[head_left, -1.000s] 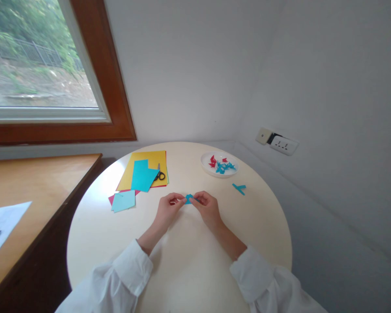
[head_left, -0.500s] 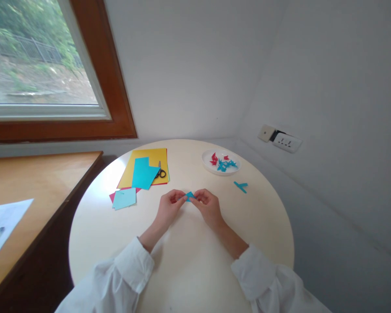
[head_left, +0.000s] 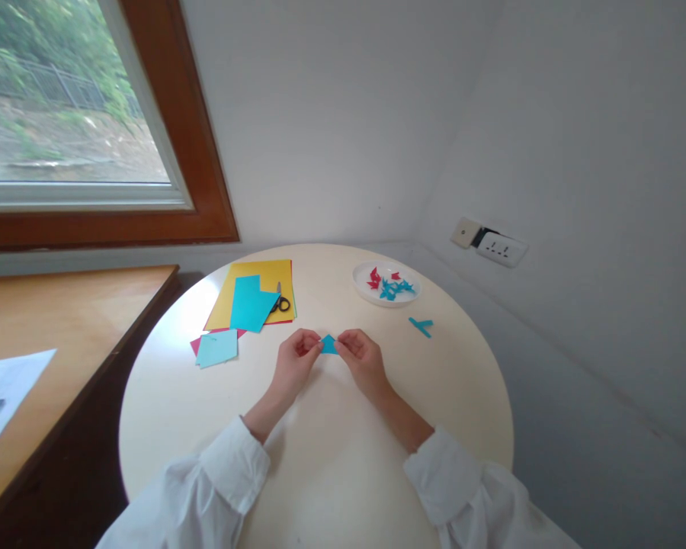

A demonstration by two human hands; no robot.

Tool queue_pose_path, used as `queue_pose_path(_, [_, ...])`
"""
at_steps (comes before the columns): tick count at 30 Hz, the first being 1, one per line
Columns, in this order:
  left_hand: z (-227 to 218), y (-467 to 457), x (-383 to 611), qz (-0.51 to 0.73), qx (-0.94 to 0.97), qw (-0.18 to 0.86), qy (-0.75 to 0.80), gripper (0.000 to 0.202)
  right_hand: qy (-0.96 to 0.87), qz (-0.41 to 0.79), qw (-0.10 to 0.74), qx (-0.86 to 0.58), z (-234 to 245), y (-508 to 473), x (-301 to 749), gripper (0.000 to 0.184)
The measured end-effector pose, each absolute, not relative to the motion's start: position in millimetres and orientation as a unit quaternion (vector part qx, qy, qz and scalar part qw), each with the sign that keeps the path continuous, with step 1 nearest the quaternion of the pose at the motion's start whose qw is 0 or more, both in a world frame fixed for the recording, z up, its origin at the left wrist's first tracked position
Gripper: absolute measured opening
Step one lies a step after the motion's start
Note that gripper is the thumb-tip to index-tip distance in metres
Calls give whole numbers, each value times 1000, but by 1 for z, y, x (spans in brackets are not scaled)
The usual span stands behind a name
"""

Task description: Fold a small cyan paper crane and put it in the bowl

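Note:
Between my two hands is a small piece of blue folded paper (head_left: 328, 345), its pointed top facing away from me. My left hand (head_left: 297, 357) pinches its left side between thumb and fingers. On the right side my right hand (head_left: 363, 358) holds it in the same kind of pinch. The paper is held low over the round white table (head_left: 325, 457); whether it touches the surface I cannot tell. My fingertips hide both side edges of the paper.
Yellow paper sheets (head_left: 220, 305) lie at the back left, with blue paper (head_left: 248, 309) and scissors (head_left: 283, 303) on them. Pale blue squares (head_left: 217, 349) are nearer. A white plate (head_left: 371, 299) carries red and blue folded shapes; blue paper strips (head_left: 420, 328) lie by it.
The blue folded paper shows more of its face between my hands, with its point upward. My thumbs have drawn apart slightly towards its sides.

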State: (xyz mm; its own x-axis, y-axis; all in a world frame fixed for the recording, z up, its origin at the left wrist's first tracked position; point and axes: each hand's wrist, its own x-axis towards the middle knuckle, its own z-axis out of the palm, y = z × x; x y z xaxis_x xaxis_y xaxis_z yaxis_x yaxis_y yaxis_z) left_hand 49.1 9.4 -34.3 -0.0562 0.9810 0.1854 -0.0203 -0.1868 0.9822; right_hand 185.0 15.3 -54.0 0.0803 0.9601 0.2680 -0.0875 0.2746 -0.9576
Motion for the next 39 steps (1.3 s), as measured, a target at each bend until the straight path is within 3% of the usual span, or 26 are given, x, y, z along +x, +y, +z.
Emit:
queue_pose_path(13, [-35, 8, 50, 532, 559, 458, 441, 27, -477, 458, 623, -418, -51, 18, 185, 18])
queue_pose_path(23, [-38, 5, 48, 519, 633, 329, 472, 14, -472, 443, 623, -439, -49, 21, 186, 19])
queue_pose_path(34, [-38, 7, 48, 550, 582, 363, 476, 14, -522, 406, 594, -457, -45, 12, 186, 31])
queue_pose_path(39, [-40, 8, 47, 546, 579, 375, 475, 16, -506, 474, 582, -426, -46, 11, 182, 42])
